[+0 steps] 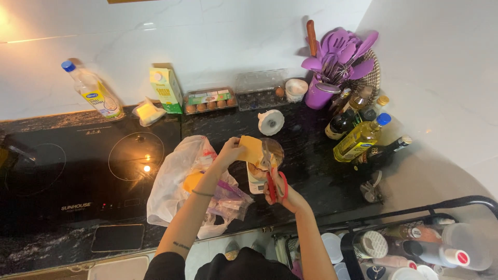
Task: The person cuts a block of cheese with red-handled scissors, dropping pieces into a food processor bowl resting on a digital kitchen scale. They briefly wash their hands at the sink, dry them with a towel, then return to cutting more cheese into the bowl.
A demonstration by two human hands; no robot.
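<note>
My left hand [230,152] grips a yellow packet [251,149] by its left edge and holds it up over the dark counter. My right hand [280,193] is closed on red-handled scissors [272,179], whose blades reach up to the packet's right side. Under the packet stands a clear blender jar [271,158] on a white base. A white plastic bag [179,181] with packets in it lies just left of my forearm.
A black induction hob [78,171] fills the left counter, with a phone [118,237] at its front edge. Along the wall stand a bottle [96,93], green carton [167,89], egg trays [210,100], white lid [271,122], purple utensil holder [332,72] and oil bottles [360,139]. A rack of jars [415,243] sits lower right.
</note>
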